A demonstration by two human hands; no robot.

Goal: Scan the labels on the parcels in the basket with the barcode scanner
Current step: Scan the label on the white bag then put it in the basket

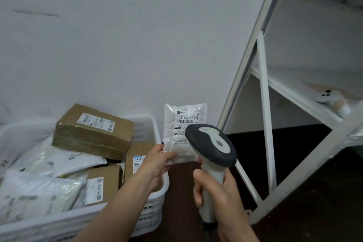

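Note:
My left hand (157,163) holds a small white bag parcel (182,124) upright by its lower left corner, label facing me, just right of the basket. My right hand (214,190) grips the handle of a grey and white barcode scanner (212,143), whose head sits in front of the parcel's lower right part and hides some of the label. The white plastic basket (145,129) at the lower left holds brown cardboard boxes (92,131) with labels and several white and clear bag parcels (39,186).
A white metal shelving rack (265,104) stands on the right, with a small white controller-like object (332,100) on one shelf. A white wall is behind. The floor (314,202) is dark.

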